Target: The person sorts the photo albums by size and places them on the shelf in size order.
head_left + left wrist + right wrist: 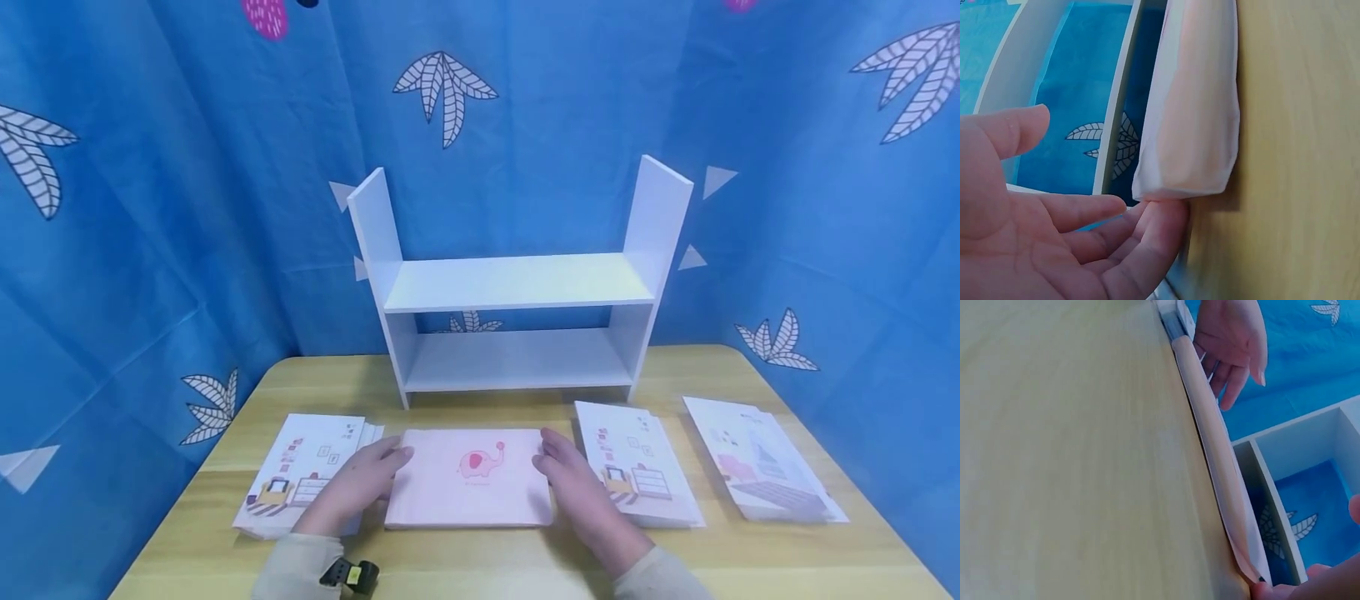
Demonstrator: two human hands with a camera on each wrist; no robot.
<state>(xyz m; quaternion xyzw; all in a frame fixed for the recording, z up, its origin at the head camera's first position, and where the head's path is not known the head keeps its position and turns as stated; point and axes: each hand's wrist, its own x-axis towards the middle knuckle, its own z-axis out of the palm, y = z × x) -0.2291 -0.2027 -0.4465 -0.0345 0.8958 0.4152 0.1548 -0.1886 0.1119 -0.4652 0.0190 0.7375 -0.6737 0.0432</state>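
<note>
Pink and soft-looking, a flat wrapped pack point(468, 492) with an elephant print lies on the wooden counter point(465, 562), directly in front of the white shelf point(381, 225). A person's left hand point(363, 475) is at the end towards the shelf's left side, the right hand point(577, 483) at the other end. The hands are well apart, fingertips touching the pack's two ends; neither is wrapped round it. In the left wrist view, the outer fingers meet a lower corner while the thumb stands off. Touching both ends probably keeps so wide and yielding a pack level. Whether any edge is raised off the wood, I cannot tell.

Printed white packets sit in piles: a left pile point(307, 462) in front of the shelf's left side, a near pile point(633, 467) in front of its right side, and an outer pile point(761, 458) farther right. That spacing seems to keep the middle workable, though both hands have a pile just beside them.

A strip of wood separates pack from shelf. The lower board point(517, 358) is roofed, making a low opening; the upper board point(517, 282) has end walls but open room above.
</note>
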